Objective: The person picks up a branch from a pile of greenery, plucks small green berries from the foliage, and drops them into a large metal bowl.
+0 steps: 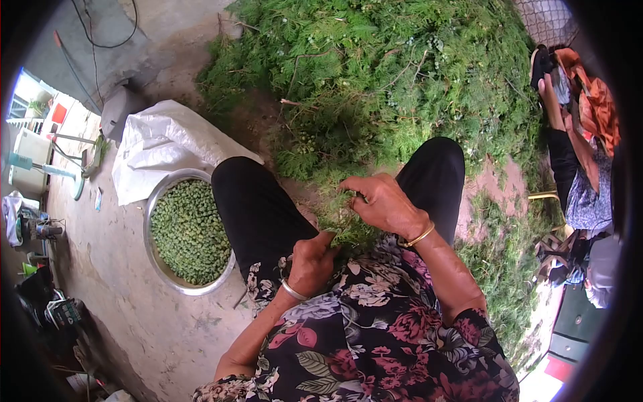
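Observation:
Between my knees, my left hand [313, 263] is closed around the lower end of a green sprig [355, 234]. Above and to the right of it, my right hand [383, 203] has its thumb and forefinger curled together at the sprig's upper part; anything between those fingertips is too small to make out. A metal basin [152, 249] full of small green cones [189, 231] stands on the floor left of my left knee. A large heap of leafy green branches [402, 74] lies beyond my knees.
A white sack [161, 137] lies behind the basin. At the right, another person [586, 181] sits beside the heap. A fan [74, 175] stands at the left, with assorted items [50, 295] below it. More cut greenery [492, 288] covers the floor at the right.

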The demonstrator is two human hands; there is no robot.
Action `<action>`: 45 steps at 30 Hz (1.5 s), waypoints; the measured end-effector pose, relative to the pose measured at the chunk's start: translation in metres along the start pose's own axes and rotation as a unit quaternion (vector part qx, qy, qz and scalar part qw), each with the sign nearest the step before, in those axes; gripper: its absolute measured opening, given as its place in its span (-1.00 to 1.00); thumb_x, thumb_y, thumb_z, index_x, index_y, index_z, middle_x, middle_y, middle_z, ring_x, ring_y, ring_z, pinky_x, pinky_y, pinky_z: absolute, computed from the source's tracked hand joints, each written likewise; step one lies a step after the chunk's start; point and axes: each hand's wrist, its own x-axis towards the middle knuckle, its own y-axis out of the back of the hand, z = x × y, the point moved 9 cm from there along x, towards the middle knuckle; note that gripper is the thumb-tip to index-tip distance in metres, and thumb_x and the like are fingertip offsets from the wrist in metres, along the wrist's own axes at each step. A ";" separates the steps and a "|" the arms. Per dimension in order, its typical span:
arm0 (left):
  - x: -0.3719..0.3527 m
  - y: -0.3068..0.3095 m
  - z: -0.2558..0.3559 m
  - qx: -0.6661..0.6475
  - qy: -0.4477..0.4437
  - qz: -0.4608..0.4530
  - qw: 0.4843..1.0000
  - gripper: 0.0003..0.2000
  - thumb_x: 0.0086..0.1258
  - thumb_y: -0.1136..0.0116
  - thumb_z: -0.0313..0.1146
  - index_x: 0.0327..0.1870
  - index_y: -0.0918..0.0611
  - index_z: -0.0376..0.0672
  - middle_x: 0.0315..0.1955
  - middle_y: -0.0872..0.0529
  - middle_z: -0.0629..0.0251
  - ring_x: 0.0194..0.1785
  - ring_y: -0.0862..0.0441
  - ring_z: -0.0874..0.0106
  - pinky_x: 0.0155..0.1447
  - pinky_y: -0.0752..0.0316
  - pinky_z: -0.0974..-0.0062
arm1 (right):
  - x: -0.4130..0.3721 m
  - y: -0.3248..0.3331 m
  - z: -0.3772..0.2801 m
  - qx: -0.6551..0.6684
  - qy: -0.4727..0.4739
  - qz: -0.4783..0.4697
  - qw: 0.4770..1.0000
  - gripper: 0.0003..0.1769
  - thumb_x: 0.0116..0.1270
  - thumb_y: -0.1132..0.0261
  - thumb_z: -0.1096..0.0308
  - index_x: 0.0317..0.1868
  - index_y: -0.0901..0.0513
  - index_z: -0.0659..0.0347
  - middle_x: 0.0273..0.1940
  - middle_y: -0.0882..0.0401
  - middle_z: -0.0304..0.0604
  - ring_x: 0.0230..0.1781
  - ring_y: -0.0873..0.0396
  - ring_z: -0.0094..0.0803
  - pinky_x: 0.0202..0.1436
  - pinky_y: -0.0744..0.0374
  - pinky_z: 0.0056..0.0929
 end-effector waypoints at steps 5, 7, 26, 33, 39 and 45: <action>-0.001 0.003 0.001 0.000 -0.017 0.012 1.000 -0.82 0.11 -0.25 -0.57 -0.24 -0.62 -0.34 -0.65 -0.50 -0.04 -0.63 -0.49 0.15 -0.50 -0.33 0.43 | 0.002 0.007 0.015 0.110 -0.067 0.086 0.988 -0.91 0.20 -0.19 0.54 -0.29 -0.61 0.32 -0.57 -0.57 -0.03 -0.57 -0.57 -0.29 -0.48 -0.50 -0.39; -0.001 0.013 0.008 0.022 -0.017 0.056 0.998 -0.82 0.10 -0.26 -0.56 -0.24 -0.62 -0.33 -0.64 -0.51 -0.04 -0.61 -0.52 0.14 -0.48 -0.36 0.41 | 0.003 0.004 0.023 0.192 -0.120 0.089 0.970 -0.92 0.23 -0.19 0.54 -0.31 -0.62 0.34 -0.60 -0.55 -0.11 -0.61 -0.52 -0.38 -0.53 -0.46 -0.45; -0.004 -0.001 -0.011 -0.001 -0.014 0.015 1.000 -0.83 0.12 -0.23 -0.59 -0.25 -0.60 -0.34 -0.57 -0.57 -0.04 -0.54 -0.58 0.13 -0.44 -0.40 0.40 | 0.004 0.010 -0.050 0.105 0.008 0.089 0.990 -0.83 0.18 -0.20 0.43 -0.27 -0.56 0.36 -0.60 -0.55 -0.03 -0.54 -0.59 -0.10 -0.48 -0.51 -0.29; -0.004 0.001 -0.007 0.010 -0.028 0.021 0.999 -0.81 0.09 -0.23 -0.60 -0.24 -0.60 -0.33 -0.58 -0.57 -0.05 -0.55 -0.57 0.11 -0.45 -0.40 0.38 | 0.002 -0.020 -0.038 -0.181 -0.029 -0.062 0.981 -0.85 0.13 -0.25 0.45 -0.26 -0.61 0.28 -0.52 -0.56 0.07 -0.51 -0.56 0.02 -0.44 -0.52 -0.23; -0.006 -0.001 -0.016 -0.001 -0.006 0.015 1.000 -0.86 0.09 -0.25 -0.56 -0.35 -0.54 -0.31 -0.63 -0.51 -0.08 -0.52 -0.52 -0.04 -0.47 -0.35 0.25 | -0.002 -0.003 -0.036 0.013 -0.051 0.012 0.999 -0.90 0.18 -0.20 0.44 -0.32 -0.56 0.29 -0.53 -0.55 0.11 -0.44 -0.58 0.05 -0.35 -0.50 -0.06; -0.005 -0.001 -0.015 0.009 -0.017 0.015 1.000 -0.88 0.11 -0.23 -0.56 -0.39 -0.52 -0.30 -0.65 -0.49 -0.08 -0.50 -0.51 -0.07 -0.47 -0.35 0.23 | -0.008 -0.015 -0.031 0.006 -0.075 -0.062 0.995 -0.80 0.16 -0.24 0.46 -0.18 -0.54 0.27 -0.52 -0.54 0.12 -0.45 -0.56 0.07 -0.36 -0.49 -0.14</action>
